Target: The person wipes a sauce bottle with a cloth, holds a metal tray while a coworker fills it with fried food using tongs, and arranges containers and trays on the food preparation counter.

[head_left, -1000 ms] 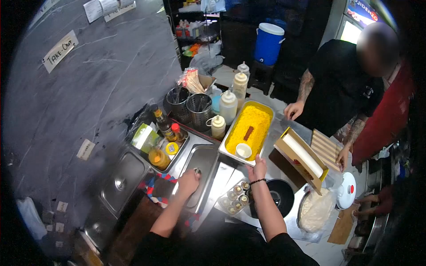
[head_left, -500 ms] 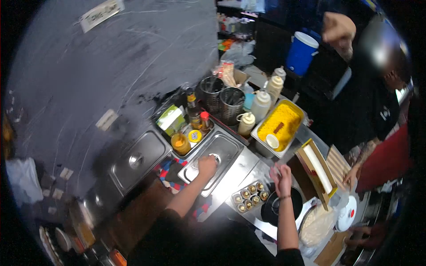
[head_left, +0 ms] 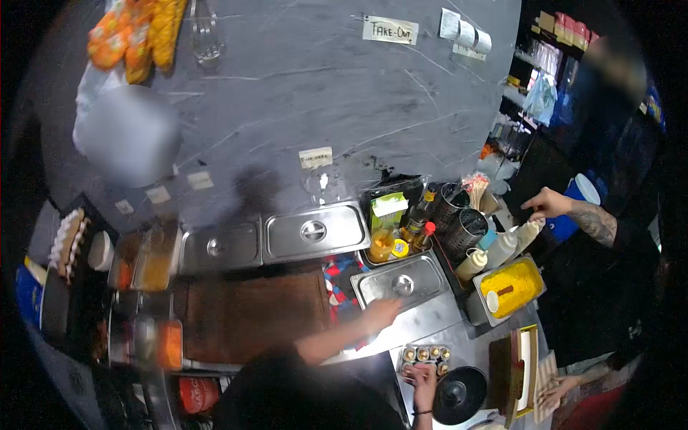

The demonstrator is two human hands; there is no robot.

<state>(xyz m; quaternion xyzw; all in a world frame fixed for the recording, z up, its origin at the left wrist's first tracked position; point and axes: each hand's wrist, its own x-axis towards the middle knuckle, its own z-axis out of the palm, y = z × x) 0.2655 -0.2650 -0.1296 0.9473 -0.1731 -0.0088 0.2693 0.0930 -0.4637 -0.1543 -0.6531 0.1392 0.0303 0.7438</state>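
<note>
My left hand (head_left: 382,314) is at the front edge of a steel lid (head_left: 423,276), apart from its knob; its fingers are bunched and unclear, and I see nothing held. Over the near side of a small tray of sushi rolls (head_left: 435,352) is my right hand (head_left: 421,376), fingers partly spread, nothing visible in it. Whether it touches the rolls is hard to tell. A round black lid or pan (head_left: 459,395) lies just right of that hand. Past it stands a yellow-edged box (head_left: 528,373) with white wrap or paper inside.
A brown griddle (head_left: 251,315) spans the left, with lidded steel pans (head_left: 312,231) behind it. Squeeze bottles (head_left: 502,247) and a pan of yellow rice (head_left: 512,287) stand right. A co-worker's hand (head_left: 548,204) hovers by the bottles; their other hand (head_left: 555,390) rests near the box.
The view has swung left, showing more griddle and wall. My left hand has come off the lid's knob toward its front edge. My right hand has moved from over the black round piece to the rolls.
</note>
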